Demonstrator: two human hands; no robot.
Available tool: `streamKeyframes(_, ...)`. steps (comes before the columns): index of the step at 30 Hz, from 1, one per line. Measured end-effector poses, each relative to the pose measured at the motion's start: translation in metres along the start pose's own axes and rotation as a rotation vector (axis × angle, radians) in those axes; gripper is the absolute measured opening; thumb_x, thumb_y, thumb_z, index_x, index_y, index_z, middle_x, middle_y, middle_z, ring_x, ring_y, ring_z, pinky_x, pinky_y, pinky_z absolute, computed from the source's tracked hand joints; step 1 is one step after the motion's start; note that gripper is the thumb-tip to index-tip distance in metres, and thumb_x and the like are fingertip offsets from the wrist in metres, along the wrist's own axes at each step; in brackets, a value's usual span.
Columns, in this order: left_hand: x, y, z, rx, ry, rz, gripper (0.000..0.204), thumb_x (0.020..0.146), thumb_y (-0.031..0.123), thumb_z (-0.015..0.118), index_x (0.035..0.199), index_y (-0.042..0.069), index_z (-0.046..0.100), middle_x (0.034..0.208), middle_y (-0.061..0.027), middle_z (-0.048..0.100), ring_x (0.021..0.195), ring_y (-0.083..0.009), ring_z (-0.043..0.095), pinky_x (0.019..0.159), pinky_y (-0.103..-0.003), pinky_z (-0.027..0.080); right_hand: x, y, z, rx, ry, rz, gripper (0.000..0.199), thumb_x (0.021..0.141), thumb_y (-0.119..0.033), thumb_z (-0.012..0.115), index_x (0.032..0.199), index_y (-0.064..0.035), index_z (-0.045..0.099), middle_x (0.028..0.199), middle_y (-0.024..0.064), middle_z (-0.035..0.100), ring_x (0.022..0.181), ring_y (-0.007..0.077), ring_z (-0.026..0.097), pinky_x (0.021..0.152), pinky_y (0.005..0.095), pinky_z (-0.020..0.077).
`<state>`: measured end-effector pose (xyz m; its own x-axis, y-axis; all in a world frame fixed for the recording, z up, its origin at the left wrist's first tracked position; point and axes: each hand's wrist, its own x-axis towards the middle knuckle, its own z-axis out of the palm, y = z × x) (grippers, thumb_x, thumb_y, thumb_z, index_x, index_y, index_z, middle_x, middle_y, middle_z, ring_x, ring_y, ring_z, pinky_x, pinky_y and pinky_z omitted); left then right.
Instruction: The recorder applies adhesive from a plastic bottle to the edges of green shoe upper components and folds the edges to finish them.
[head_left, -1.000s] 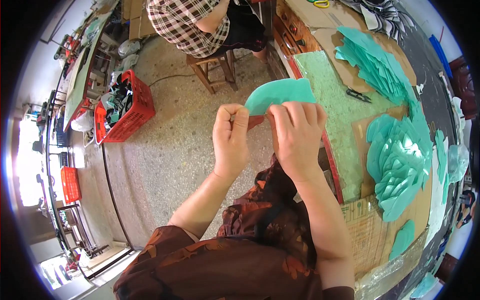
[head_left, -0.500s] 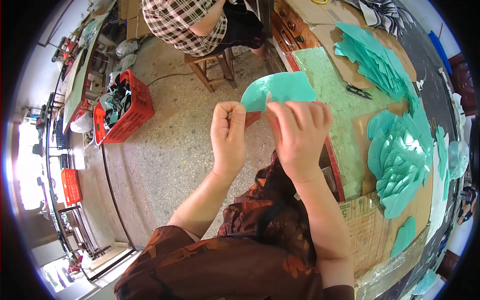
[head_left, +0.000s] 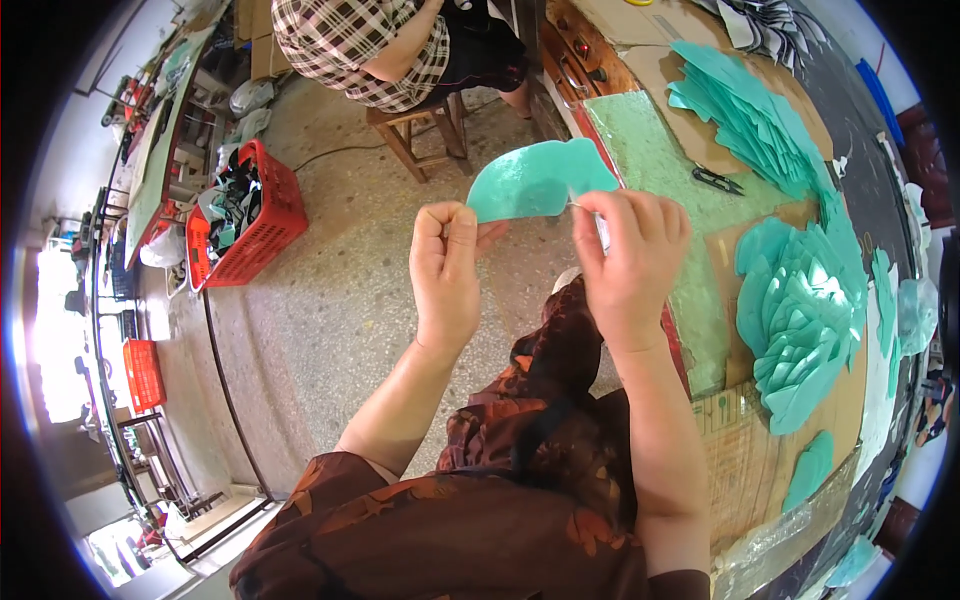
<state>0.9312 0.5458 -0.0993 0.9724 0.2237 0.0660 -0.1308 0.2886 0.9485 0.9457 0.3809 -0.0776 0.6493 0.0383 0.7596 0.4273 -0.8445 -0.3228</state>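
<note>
A curved, shiny teal sheet piece (head_left: 528,180) is held up in front of me, over the floor. My left hand (head_left: 443,275) is closed on its left end, thumb on the near side. My right hand (head_left: 632,265) is closed in a pinch at the lower right edge of the same piece. A thin pale bit shows by those fingertips; I cannot make out whether it is part of the piece. To the right, a fanned heap of similar teal pieces (head_left: 800,320) lies on cardboard, with a second stack (head_left: 745,120) farther back.
Black-handled thread snips (head_left: 718,181) lie on the green tabletop (head_left: 650,150). A single teal piece (head_left: 810,470) rests nearer. A person in a checked shirt (head_left: 350,50) sits on a wooden stool (head_left: 410,150) ahead. At left stands a red crate (head_left: 275,215) full of scraps.
My right hand has slid to the right along the piece's lower edge. The piece and my left hand have shifted slightly left, and the piece's right end has tilted.
</note>
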Motion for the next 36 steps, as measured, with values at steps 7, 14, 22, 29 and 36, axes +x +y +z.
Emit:
streamKeyframes(7,-0.008,-0.003,0.003,0.125,-0.076,0.036,0.012,0.100,0.015,0.045,0.102,0.003,0.048,0.097,-0.0065,0.058,0.091,-0.0172,0.061,0.087,-0.039,0.052,-0.003,-0.003,0.011,-0.044,-0.098,-0.073,0.016,0.074,-0.012,0.070,0.085,-0.0142,0.059,0.083,-0.0005,0.052,0.081,0.0200,0.051,0.088,0.0407,0.0367)
streamKeyframes(14,-0.001,-0.005,-0.010,0.146,-0.042,0.009,0.013,0.100,0.015,0.045,0.102,0.003,0.048,0.096,-0.0067,0.058,0.090,-0.0169,0.061,0.086,-0.039,0.052,-0.006,0.005,0.000,-0.022,-0.088,0.014,0.021,0.071,-0.007,0.071,0.087,-0.0147,0.060,0.084,0.0004,0.054,0.082,0.0226,0.051,0.090,0.0397,0.0363)
streamKeyframes(22,-0.005,-0.006,-0.003,0.064,-0.095,-0.002,0.012,0.100,0.015,0.045,0.101,0.003,0.048,0.095,-0.0061,0.058,0.089,-0.0171,0.062,0.087,-0.039,0.052,-0.003,-0.003,0.016,-0.049,-0.117,-0.101,0.021,0.069,-0.006,0.071,0.084,-0.0146,0.058,0.081,0.0005,0.052,0.080,0.0224,0.051,0.088,0.0399,0.0377)
streamKeyframes(29,-0.001,-0.011,-0.009,0.084,-0.063,0.001,0.012,0.100,0.015,0.045,0.101,0.003,0.047,0.095,-0.0063,0.058,0.090,-0.0168,0.062,0.087,-0.039,0.052,0.002,0.007,0.007,-0.025,-0.061,-0.035,0.021,0.070,-0.009,0.070,0.086,-0.0144,0.058,0.082,-0.0005,0.051,0.081,0.0209,0.052,0.088,0.0411,0.0366)
streamKeyframes(36,-0.005,-0.008,-0.003,0.162,-0.099,0.023,0.013,0.100,0.015,0.045,0.101,0.002,0.047,0.096,-0.0068,0.057,0.090,-0.0178,0.062,0.086,-0.039,0.052,-0.003,0.002,0.018,-0.008,-0.152,-0.141,0.018,0.070,-0.009,0.070,0.085,-0.0124,0.061,0.083,0.0000,0.052,0.082,0.0194,0.052,0.092,0.0431,0.0361)
